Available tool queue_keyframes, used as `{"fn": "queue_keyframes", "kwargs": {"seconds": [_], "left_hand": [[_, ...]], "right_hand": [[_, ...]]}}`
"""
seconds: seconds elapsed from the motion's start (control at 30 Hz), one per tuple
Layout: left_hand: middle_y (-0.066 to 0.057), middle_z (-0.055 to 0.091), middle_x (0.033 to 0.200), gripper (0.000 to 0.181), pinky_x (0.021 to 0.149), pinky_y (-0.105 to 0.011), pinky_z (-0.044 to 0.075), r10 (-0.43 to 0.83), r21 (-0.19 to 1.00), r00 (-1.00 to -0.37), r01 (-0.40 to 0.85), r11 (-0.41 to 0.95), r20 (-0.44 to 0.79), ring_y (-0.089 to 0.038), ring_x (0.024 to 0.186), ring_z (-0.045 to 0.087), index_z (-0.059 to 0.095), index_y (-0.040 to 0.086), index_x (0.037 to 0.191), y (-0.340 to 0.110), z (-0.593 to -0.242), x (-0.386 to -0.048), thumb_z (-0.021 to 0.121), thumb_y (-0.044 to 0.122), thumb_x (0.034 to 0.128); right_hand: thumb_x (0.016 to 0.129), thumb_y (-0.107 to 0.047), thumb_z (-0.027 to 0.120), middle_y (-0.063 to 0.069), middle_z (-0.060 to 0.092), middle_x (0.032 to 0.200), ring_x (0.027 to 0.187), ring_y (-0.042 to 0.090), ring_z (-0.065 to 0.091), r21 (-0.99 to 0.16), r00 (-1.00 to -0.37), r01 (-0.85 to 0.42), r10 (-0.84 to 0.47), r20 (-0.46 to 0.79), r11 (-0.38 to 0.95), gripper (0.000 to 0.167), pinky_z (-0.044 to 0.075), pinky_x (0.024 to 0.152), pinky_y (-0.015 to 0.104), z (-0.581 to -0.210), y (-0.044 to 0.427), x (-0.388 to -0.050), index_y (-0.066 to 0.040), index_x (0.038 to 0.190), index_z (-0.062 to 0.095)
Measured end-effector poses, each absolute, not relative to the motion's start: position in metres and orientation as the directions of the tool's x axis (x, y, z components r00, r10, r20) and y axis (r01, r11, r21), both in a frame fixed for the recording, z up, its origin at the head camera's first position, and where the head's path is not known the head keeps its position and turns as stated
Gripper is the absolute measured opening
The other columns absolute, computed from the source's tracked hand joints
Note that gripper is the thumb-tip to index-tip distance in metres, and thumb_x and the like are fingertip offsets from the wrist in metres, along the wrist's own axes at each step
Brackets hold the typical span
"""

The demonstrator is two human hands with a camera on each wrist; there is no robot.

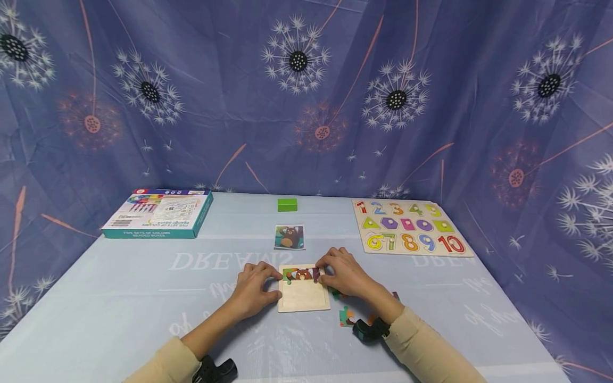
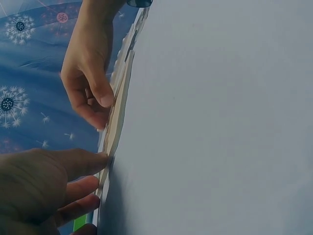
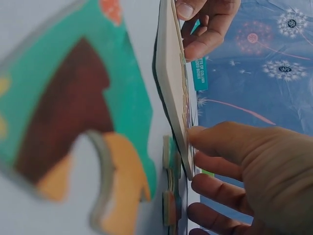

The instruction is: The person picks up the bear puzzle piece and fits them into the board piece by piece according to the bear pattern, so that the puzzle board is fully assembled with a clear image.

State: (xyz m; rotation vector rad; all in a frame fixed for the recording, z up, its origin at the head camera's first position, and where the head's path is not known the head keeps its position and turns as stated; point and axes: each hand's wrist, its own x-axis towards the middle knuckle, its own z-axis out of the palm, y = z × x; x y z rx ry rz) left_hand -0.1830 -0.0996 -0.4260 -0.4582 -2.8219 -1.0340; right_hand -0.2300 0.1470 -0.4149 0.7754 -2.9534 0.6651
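A light wooden puzzle tray lies on the table, its top row filled with pieces showing a bear's head. My left hand touches the tray's left edge with thumb and forefinger, its fingers fairly straight in the left wrist view. At the upper right corner my right hand has thumb and forefinger about a dark-red puzzle piece, partly hidden by the fingers. Loose puzzle pieces lie right of the tray, some under the right forearm; one looms large and blurred in the right wrist view.
A bear picture card lies beyond the tray, with a green block behind it. On the back left rests a flat box; a wooden number-and-shape board is at the back right. A blue dandelion-print curtain hangs behind the table.
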Motion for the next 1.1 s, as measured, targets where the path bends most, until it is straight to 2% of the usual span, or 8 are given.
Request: {"fn": "queue_keyframes", "kwargs": {"seconds": [0.5,1.1], "left_hand": [[0.0,0.062,0.104,0.027,0.086,-0.045,0.031,0.241,0.602,-0.949,0.317,0.733,0.206,-0.023,0.099,0.045,0.068,0.015,0.095,-0.099,-0.427,-0.183,0.076,0.015,0.0703],[-0.001,0.062,0.104,0.027,0.084,-0.044,0.031,0.241,0.605,-0.947,0.321,0.729,0.212,-0.023,0.098,0.045,0.068,0.014,0.096,-0.099,-0.427,-0.182,0.076,0.015,0.0705]], "right_hand": [[0.081,-0.027,0.071,-0.003,0.06,0.102,0.095,0.014,0.045,-0.41,-0.883,-0.462,-0.449,0.133,0.787,0.029,0.039,0.087,0.04,-0.403,0.16,-0.218,-0.016,0.108,0.069],[0.076,-0.027,0.075,-0.008,0.059,0.101,0.092,0.01,0.042,-0.4,-0.9,-0.419,-0.43,0.066,0.815,0.03,0.04,0.086,0.037,-0.404,0.182,-0.197,-0.018,0.104,0.07]]}}
